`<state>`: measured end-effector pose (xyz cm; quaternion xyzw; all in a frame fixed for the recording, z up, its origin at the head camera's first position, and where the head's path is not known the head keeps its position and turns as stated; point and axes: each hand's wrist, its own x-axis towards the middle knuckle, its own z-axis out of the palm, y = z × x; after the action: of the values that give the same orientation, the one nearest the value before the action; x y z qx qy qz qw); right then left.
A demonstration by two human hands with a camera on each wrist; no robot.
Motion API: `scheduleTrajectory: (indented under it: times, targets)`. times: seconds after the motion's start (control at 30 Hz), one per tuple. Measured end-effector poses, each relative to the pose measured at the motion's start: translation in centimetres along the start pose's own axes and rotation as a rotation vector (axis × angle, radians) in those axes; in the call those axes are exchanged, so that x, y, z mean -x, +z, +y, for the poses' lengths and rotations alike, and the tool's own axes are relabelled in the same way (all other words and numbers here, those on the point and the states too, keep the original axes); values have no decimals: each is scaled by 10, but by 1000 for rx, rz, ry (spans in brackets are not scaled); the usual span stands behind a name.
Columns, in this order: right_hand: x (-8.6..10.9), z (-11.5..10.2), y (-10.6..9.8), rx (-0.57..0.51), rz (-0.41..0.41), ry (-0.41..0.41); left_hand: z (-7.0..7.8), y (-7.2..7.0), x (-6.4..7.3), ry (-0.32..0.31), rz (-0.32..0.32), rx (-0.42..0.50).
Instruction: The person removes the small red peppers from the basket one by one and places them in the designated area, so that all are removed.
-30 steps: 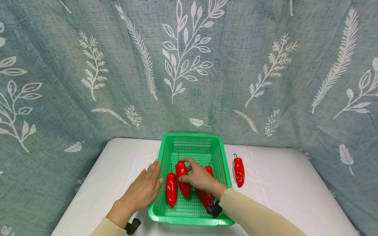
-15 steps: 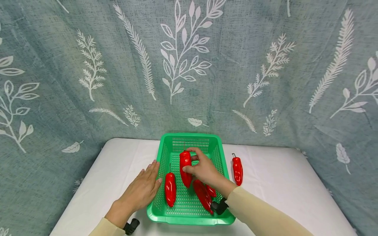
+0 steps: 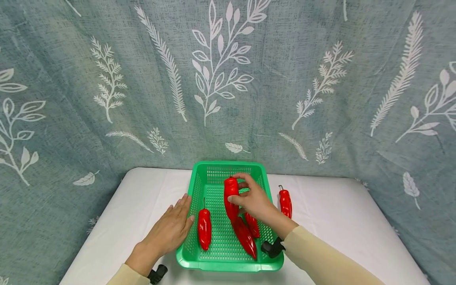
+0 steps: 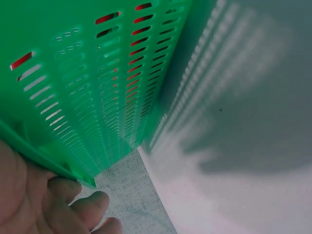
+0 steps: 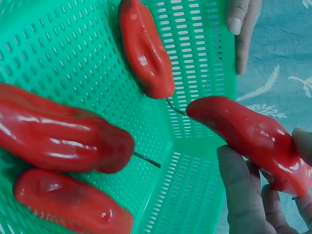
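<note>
My right hand [image 3: 254, 202] pinches a glossy red pepper [image 3: 231, 194] between thumb and fingers, stem end up, above the green perforated basket [image 3: 228, 266]. In the right wrist view the held pepper [image 5: 251, 131] tilts over the basket's far side. Below it, two red peppers lie side by side, one long pepper [image 3: 245, 239] and another pepper [image 3: 252, 226] partly behind the hand. A further pepper [image 3: 204, 229] lies by the basket's left wall. My left hand [image 3: 169, 229] rests with straight fingers against the left rim; the left wrist view shows its fingers [image 4: 66, 204] at that rim.
One more red pepper [image 3: 285, 202] lies on the white table [image 3: 327, 221] right of the basket, its lower end hidden by my right forearm. A grey-green leaf-patterned cloth [image 3: 228, 134] hangs behind the table. Black wrist cameras sit at both wrists.
My right hand has lifted the pepper from the basket's middle and carried it up and to the right, above the right-hand peppers. The left hand has stayed on the rim.
</note>
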<state>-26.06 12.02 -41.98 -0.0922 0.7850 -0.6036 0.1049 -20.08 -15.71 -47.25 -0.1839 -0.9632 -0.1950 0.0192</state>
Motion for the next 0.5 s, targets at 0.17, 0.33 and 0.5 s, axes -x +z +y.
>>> scheduleTrajectory:
  times: [0.17, 0.33, 0.5]
  targets:
    - [3, -3, -10, 23, 5, -3, 1, 0, 0, 1, 2, 3]
    - [5, -3, -18, 46, 31, 6, 2, -1, 0, 4, 3, -8]
    - [6, -4, -26, 54, 45, 0, 2, 0, 0, 18, 26, -43]
